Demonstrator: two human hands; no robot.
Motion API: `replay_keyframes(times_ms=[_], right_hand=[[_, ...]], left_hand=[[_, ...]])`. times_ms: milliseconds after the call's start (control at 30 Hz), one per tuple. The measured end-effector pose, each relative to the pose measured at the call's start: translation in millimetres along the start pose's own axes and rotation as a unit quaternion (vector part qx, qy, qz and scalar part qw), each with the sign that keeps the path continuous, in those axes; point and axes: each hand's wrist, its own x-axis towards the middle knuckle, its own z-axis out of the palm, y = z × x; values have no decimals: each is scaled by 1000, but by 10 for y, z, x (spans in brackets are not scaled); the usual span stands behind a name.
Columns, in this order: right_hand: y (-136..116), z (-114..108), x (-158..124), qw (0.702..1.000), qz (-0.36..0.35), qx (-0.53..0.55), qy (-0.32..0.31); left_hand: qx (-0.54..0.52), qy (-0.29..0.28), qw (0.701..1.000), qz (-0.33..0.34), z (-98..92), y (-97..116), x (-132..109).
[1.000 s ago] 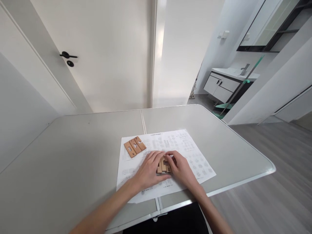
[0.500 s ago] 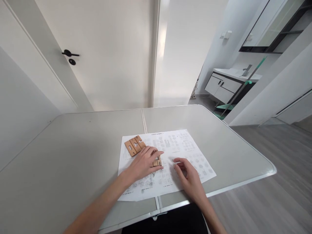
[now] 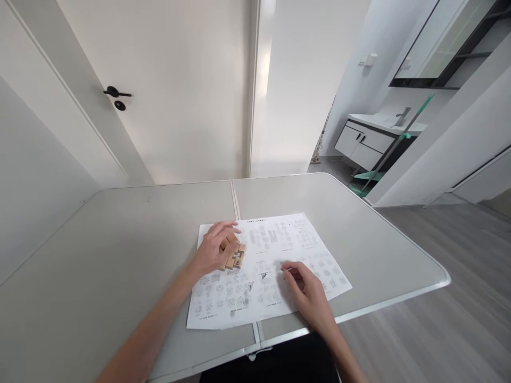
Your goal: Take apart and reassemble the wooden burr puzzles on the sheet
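Note:
My left hand (image 3: 211, 249) reaches over a group of flat wooden puzzle pieces (image 3: 238, 259) on the upper left of a printed paper sheet (image 3: 271, 314). Its fingers and thumb bend around the pieces and hide several of them. The pieces have cut-out notches, and one at the near right edge shows a dark "3". My right hand (image 3: 310, 292) rests at the lower right of the sheet, fingers loosely curled, with a gap inside the curl and nothing visible in it.
Beneath the sheet is a light grey folding table (image 3: 131, 255) with a seam down its middle and a pale metal rim. Beyond its far edge stands a white door (image 3: 179, 106). To the right, a sink cabinet (image 3: 369, 143) and a green-tipped pole (image 3: 415, 117) are visible.
My left hand has moved left and away from me, bringing the notched pieces with the "3" against the other wooden pieces. The paper has shifted slightly; my right hand has barely moved.

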Motion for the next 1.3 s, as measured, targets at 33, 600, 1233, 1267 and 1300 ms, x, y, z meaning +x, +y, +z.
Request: replay_keyframes(times_ms=[33,600,1233,1267,1300], right_hand=[[0,0,-2,1000,0,2,0],[-1,-9,-1,1000,-1,11,-18],[-112,-43,5,1000,-1,16,-20],[-125,-47,6,1000,0,17,-22],[-137,-50,8,1000,1,18,-25]], left_hand=[[-7,34,999,-33,-30,-75,11],[-49,253,925,-280,-24,-771,-33],[42,182,952,-243,-57,-666,-13],[49,173,956,-233,-55,-646,-13],[55,165,959,-225,-54,-624,-13]])
